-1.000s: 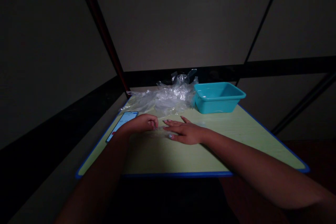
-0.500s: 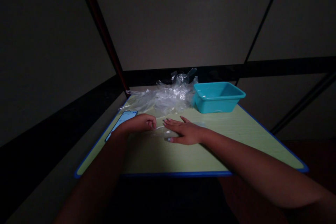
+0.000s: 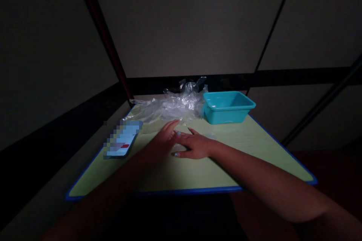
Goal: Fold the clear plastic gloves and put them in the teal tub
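My right hand (image 3: pixel 195 146) lies palm down near the middle of the table, its fingers stretched out over a clear plastic bag (image 3: pixel 178 147). Most of that bag is hidden under the hand. Just to its left, my left hand (image 3: pixel 165 137) has its fingers extended and its thumb towards the right hand's fingers. In this view the two hands overlap a little; whether they touch, I cannot tell. Nothing shows in the left hand's grasp.
A crumpled heap of clear plastic bags (image 3: pixel 181 106) lies at the back of the table (image 3: pixel 215 173). To its right stands a turquoise basin (image 3: pixel 226 116). A phone (image 3: pixel 124 141) with a lit screen rests by the left edge. Walls rise behind and at left.
My left hand has uncurled its fingers and moved right, up against the right hand. The right hand stays flat on the bag. The whole view has shifted slightly, and more of the phone shows.
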